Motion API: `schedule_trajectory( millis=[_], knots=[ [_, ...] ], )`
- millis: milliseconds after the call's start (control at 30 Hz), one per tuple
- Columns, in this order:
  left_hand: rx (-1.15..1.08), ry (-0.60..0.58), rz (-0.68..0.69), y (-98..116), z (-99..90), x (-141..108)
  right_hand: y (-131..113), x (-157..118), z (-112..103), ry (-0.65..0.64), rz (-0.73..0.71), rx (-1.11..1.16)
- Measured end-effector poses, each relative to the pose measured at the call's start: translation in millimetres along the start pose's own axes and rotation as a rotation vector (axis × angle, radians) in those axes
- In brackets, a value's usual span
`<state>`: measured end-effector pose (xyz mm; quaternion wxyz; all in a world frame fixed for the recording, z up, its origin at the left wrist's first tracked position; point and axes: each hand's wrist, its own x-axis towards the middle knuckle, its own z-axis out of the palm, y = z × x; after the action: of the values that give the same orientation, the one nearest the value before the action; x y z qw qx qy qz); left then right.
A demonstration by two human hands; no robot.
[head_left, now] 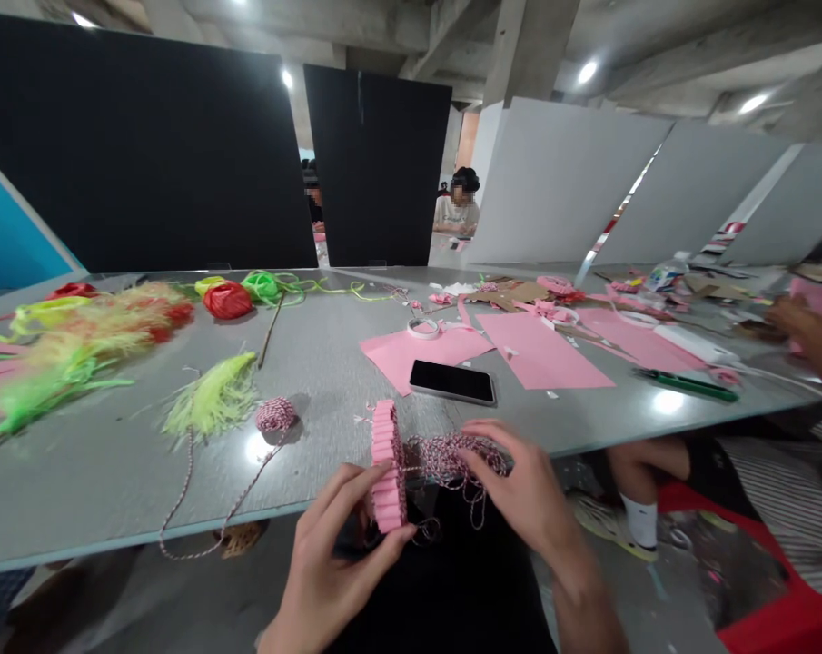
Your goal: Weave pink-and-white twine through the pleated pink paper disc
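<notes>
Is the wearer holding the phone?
No; the phone lies on the table, while the left hand holds a pink pleated piece and the right hand holds cord.

Left grip (337, 543) pinched; right grip (523, 483) loosely curled.

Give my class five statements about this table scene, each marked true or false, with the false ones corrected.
1. The left hand holds the pink pleated piece. True.
2. The phone lies screen up. True.
3. The right hand holds the phone. False: it holds the bundled cord.
4. The red bundle lies to the right of the phone. False: it lies to the left.
5. The cord ball rests on the table. True.
</notes>
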<state>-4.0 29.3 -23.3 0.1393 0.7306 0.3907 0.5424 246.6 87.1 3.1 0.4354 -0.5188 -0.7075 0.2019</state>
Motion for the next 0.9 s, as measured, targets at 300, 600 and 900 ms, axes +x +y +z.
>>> schedule_trajectory(
  millis=[300,600,900],
  knots=[
    [-0.007,-0.009,0.009,3,1.2,4,-6,-2,16,-0.005,-0.084,-0.013],
    [-0.007,-0.010,0.016,4,3.6,3,-36,-5,25,-0.165,-0.224,0.155],
    [-0.018,0.009,0.012,4,1.9,2,7,2,10,0.078,0.004,-0.110]
  ],
)
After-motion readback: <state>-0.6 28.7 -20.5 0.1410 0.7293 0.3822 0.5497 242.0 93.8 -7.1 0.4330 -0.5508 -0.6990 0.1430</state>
